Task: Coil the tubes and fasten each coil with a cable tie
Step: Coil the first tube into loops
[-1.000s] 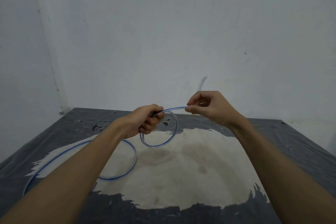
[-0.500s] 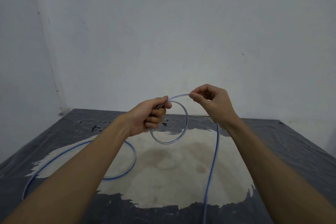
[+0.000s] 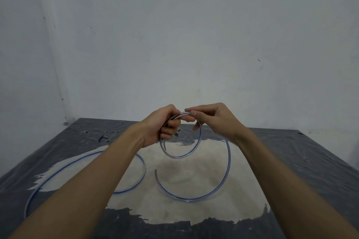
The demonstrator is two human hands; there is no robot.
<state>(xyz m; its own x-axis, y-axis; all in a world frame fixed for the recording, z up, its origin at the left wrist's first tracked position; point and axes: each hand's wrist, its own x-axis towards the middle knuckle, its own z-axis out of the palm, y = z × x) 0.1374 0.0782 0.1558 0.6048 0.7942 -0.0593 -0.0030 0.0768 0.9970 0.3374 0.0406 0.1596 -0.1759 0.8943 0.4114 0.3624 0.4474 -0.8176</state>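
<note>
— Where's the tube (image 3: 186,156)?
— Looped in the air above the pale patch (image 3: 194,213). The left hand (image 3: 161,130) is fisted round the loop's top so the turns can't spring apart. The right hand (image 3: 211,120) pinches the next turn just beside it.
— And the tail (image 3: 229,161)?
— It curves down onto the patch, slack for feeding. Not tied yet, I'd judge.

Clear, glossy plastic tube (image 3: 228,165) with a blue stripe is seen; crinkled, shiny dark plastic sheet (image 3: 303,151); matt, scuffed wall (image 3: 174,35).
</note>
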